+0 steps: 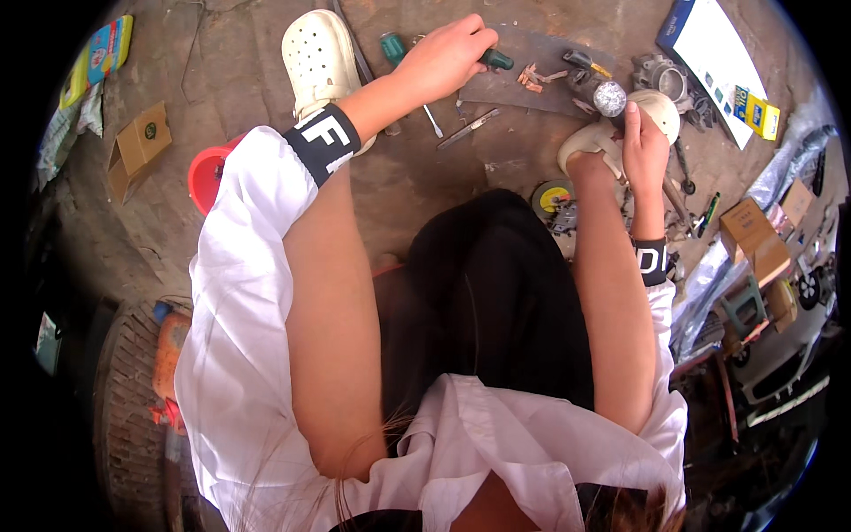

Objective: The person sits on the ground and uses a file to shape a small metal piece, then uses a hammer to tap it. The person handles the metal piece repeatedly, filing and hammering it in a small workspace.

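- Our left hand (448, 55) is closed around a screwdriver with a dark green handle (495, 59), out on the dirt floor (417, 177) just beside the white clog (319, 58).
- Our right hand (644, 142) grips a small silvery metal part (610, 97) at the fingertips, held up over the other clog (660, 106).
- The two hands sit well apart; a flat dark board (532, 89) with scattered bits lies between them.
- A second screwdriver (394, 49) rests near the left wrist.

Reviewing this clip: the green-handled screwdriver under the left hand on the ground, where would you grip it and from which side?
Grip the green handle, coming from above. The left hand already covers most of the handle, whose rounded end pokes out to the right of the fingers. The screwdriver lies flat on the dirt floor, so a top-down wrap around the thick handle probably suits best.
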A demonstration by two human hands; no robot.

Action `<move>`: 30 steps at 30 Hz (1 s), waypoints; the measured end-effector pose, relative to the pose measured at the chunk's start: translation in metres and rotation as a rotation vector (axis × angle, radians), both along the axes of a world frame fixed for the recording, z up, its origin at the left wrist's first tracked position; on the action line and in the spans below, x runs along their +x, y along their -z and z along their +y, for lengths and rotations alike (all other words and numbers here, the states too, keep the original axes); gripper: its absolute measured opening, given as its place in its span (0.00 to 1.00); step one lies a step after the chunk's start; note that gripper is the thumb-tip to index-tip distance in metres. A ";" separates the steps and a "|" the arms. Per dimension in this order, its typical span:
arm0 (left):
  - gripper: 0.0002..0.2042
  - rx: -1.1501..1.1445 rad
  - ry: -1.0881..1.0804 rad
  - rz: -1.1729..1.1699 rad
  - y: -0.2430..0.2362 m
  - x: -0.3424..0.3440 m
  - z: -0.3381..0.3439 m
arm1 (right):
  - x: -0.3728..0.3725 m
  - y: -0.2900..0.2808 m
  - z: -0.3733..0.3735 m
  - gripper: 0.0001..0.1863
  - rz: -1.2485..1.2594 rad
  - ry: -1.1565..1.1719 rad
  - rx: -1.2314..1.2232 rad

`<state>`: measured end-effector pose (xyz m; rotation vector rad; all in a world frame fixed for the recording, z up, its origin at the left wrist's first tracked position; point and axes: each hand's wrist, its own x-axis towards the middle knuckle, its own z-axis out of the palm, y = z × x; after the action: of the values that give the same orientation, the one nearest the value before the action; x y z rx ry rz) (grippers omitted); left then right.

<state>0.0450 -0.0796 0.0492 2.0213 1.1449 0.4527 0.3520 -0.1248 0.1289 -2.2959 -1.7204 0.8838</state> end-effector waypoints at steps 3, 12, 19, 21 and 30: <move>0.13 -0.067 -0.040 -0.047 0.002 -0.002 -0.002 | 0.002 0.003 -0.003 0.21 -0.063 -0.081 0.182; 0.10 -1.159 -0.504 -0.646 -0.073 -0.016 0.007 | -0.020 -0.047 0.023 0.10 0.190 0.041 0.385; 0.10 -1.123 -0.517 -0.885 -0.162 -0.016 -0.001 | -0.110 -0.113 0.043 0.09 0.698 -0.211 -0.049; 0.11 -1.073 -0.519 -0.909 -0.167 -0.016 -0.001 | -0.121 -0.103 0.044 0.09 0.869 -0.115 -0.097; 0.11 -0.953 -0.521 -0.908 -0.167 -0.022 -0.001 | -0.128 -0.103 0.043 0.07 1.044 0.003 -0.161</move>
<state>0.0225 -0.0805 0.2161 0.5507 0.9720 0.7758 0.2239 -0.0814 0.2323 -1.3866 -1.1631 1.8106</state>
